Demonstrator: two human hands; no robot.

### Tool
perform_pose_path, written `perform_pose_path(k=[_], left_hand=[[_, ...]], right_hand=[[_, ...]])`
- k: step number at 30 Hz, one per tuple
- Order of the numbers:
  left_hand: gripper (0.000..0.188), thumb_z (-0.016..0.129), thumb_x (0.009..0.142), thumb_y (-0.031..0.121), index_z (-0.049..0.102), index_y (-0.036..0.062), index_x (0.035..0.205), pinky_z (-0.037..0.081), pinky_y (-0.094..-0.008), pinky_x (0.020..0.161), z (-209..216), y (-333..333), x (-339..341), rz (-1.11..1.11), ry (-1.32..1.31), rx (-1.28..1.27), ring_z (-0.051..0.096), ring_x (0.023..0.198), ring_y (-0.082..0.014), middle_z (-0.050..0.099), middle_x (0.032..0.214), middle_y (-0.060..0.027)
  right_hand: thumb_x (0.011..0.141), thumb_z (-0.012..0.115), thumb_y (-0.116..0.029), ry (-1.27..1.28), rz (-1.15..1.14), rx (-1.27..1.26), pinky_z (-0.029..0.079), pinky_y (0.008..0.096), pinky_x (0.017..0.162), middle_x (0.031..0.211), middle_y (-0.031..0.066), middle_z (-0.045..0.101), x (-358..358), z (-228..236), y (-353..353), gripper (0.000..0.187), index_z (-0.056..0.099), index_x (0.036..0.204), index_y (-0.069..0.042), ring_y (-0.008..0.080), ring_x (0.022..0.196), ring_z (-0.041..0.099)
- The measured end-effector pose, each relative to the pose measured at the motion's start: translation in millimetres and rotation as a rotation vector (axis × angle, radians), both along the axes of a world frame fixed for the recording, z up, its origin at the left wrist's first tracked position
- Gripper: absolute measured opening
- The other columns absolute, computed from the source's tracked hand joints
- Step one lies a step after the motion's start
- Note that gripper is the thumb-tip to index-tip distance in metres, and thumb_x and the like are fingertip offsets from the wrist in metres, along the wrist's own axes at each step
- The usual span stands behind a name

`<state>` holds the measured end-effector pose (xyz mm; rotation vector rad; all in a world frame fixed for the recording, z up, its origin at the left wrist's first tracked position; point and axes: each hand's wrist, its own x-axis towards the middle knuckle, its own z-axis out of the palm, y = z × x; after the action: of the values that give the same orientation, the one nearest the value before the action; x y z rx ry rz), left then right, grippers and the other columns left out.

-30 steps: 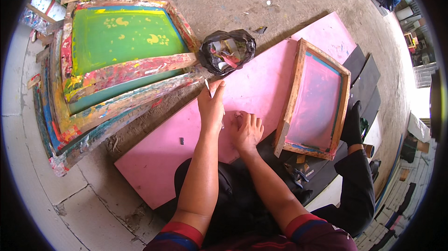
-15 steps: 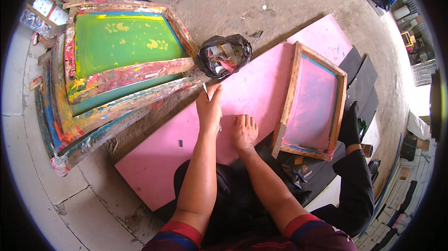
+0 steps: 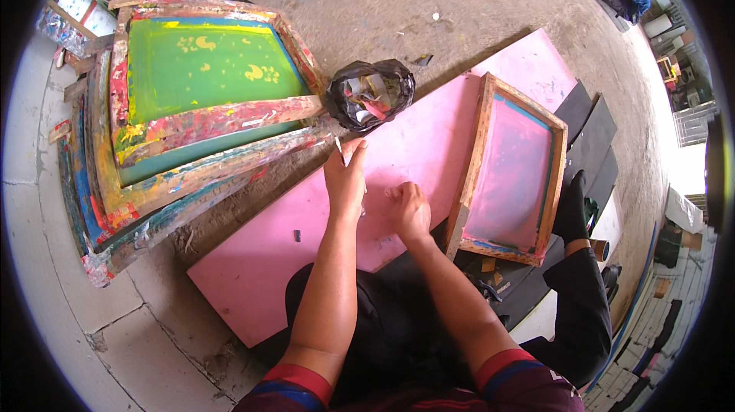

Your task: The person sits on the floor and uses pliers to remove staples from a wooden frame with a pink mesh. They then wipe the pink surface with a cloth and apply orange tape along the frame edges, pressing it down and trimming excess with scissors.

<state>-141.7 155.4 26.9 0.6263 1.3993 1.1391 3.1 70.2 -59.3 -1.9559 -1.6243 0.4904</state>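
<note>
Pinching a slim white stick [image 3: 339,144] near the thumb, the left hand [image 3: 346,181] over there is closed up fairly snug, with the stick poking out the top. Whether anything else is tucked in that palm, I can't tell from here. The right hand [image 3: 413,213], just beside it, is curled nearly closed with a small pinkish scrap [image 3: 393,192] at its fingertips. Too blurry to say what that scrap is, or whether it's touching the pink board [image 3: 268,278] underneath both hands.

My take on handling: the stick looks light and stiffish, probably easy to crush or snap, so I'd go for a soft thumb-and-finger hold around the middle. The scrap seems next to weightless and soft, maybe a bit tacky; I'd nip it by an edge with the fingertips rather than squash it in the palm.

Around the grip: an open black bag [image 3: 339,108] sits just beyond the left hand, a wood-framed pink screen [image 3: 509,174] lies near the right hand, off to its right, and a paint-crusted green screen [image 3: 218,67] is out past the left hand, on its left.
</note>
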Motion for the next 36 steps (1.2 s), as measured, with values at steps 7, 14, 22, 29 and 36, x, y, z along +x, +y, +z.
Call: perform_pose_path(k=[7,14,22,29,36], left_hand=[[0.059,0.076,0.101,0.028,0.059,-0.0057,0.145,0.037,-0.0232,0.046,4.7,0.6,2.8,0.048,0.037,0.095,0.049,0.058,-0.0051,0.068,0.142,-0.016],[0.085,0.075,0.101,0.025,0.029,-0.0071,0.165,0.038,-0.0207,0.048,-2.4,2.6,2.2,-0.056,-0.11,0.114,0.051,0.061,-0.0023,0.046,0.168,-0.0173],[0.084,0.073,0.099,0.031,0.036,-0.0155,0.159,0.042,-0.022,0.051,2.4,1.7,2.4,-0.051,-0.121,0.107,0.049,0.057,-0.0044,0.047,0.165,-0.0234],[0.082,0.075,0.1,0.028,0.036,-0.0118,0.161,0.043,-0.0243,0.047,-10.4,2.6,1.4,-0.068,-0.162,0.098,0.048,0.051,-0.0057,0.051,0.161,-0.0248],[0.08,0.075,0.1,0.029,0.04,-0.01,0.16,0.04,-0.0249,0.045,-3.7,1.9,-1.5,-0.073,-0.172,0.048,0.045,0.048,-0.0047,0.07,0.136,-0.0214]], right_hand=[[0.108,0.063,-0.019,0.765,-0.177,-0.27,0.047,0.0285,0.056,0.071,0.002,0.058,17.2,42.9,57.7,0.027,0.066,0.094,0.003,0.0094,0.062,0.055],[0.103,0.067,-0.012,0.489,-0.012,-0.004,0.055,0.0344,0.062,0.077,0.0111,0.069,-3.1,61.4,164.7,0.017,0.069,0.101,0.004,0.0161,0.069,0.067],[0.095,0.07,-0.01,0.173,0.102,0.267,0.059,0.0453,0.082,0.092,0.02,0.077,-22.6,60.8,202.9,0.016,0.077,0.104,0.001,0.0393,0.088,0.075],[0.092,0.068,-0.01,-0.016,0.174,0.25,0.057,0.0523,0.089,0.105,0.0205,0.075,-19.1,53.4,203.8,0.01,0.075,0.094,-0.003,0.042,0.102,0.071],[0.09,0.068,-0.007,-0.063,0.272,0.246,0.057,0.0488,0.09,0.101,0.0184,0.075,-16.4,63.6,198.9,0.009,0.075,0.093,-0.003,0.0401,0.101,0.071]])
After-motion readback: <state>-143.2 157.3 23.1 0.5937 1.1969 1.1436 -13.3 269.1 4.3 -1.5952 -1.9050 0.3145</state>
